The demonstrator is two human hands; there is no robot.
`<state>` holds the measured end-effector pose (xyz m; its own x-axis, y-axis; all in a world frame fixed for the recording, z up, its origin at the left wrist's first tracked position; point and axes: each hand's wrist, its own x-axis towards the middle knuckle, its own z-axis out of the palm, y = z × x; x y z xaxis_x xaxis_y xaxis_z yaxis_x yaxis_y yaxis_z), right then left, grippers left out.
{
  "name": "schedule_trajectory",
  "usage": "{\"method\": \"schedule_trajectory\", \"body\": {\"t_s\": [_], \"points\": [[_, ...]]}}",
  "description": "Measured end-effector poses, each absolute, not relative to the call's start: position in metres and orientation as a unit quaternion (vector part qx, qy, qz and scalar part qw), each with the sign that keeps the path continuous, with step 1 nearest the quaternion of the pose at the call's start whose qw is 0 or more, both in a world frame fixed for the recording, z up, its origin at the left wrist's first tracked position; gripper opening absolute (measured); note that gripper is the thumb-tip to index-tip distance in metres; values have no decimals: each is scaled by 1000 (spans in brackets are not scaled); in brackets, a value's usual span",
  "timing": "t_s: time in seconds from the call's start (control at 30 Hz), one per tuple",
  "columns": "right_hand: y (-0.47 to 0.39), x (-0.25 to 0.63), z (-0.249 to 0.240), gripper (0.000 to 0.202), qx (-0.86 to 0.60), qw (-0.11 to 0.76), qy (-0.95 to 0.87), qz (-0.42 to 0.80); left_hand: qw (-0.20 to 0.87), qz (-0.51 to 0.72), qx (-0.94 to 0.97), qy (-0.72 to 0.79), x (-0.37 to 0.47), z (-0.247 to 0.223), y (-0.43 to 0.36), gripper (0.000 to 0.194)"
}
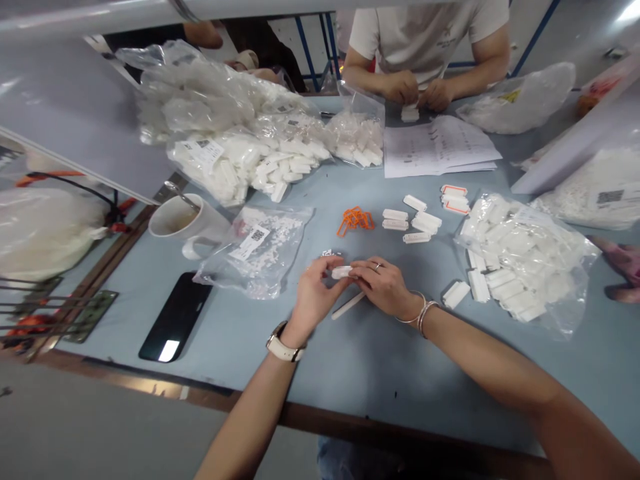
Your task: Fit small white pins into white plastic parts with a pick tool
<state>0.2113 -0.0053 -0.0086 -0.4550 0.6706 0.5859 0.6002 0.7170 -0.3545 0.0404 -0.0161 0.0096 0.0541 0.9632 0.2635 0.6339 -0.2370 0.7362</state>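
Between my two hands is a small white plastic piece (341,272). My left hand (319,287) pinches its left end with thumb and fingers, while my right hand (383,285) has its fingers closed on the right end. Below my right fingers a thin white stick (349,305) slants; I cannot tell whether the hand also grips it. Tiny white parts (330,253) lie just beyond my left fingertips. Farther off are a pile of orange rectangular frames (355,220) and several loose white plastic pieces (417,223). A few white pieces with orange edging (455,199) lie to their right.
An open bag of white pieces (530,260) lies right; a bag of tiny parts (260,247), a mug (183,217) with a spoon and a black phone (175,317) lie left. Full bags (225,127) and paper sheets (435,150) lie behind. Opposite, a co-worker's hands (420,90) hold something white.
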Motion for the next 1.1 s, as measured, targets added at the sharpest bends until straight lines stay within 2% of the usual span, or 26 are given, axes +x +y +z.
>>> {"method": "schedule_trajectory", "body": {"t_s": [0.1,0.27,0.37,0.5,0.6,0.7,0.83,1.1], "points": [[-5,212,-6,19,-366,360,-855,65,299,373,663,576,38,10,-14,35],[-5,212,-4,21,-355,355,-857,114,371,396,629,557,40,15,-16,32],[-5,212,-4,20,-347,364,-855,127,372,411,625,549,40,16,-17,32],[-4,211,-6,16,-358,373,-844,141,346,416,644,541,35,15,-14,46],[-5,210,-8,10,-379,362,-838,151,300,432,640,560,26,13,-9,34],[-5,210,-10,7,-408,345,-830,161,171,403,659,612,15,9,-5,14],[-4,209,-10,11,-432,330,-822,172,40,287,741,606,5,-1,-1,19],[-4,210,-10,10,-435,323,-821,181,-41,209,783,584,10,-6,4,24]]}}
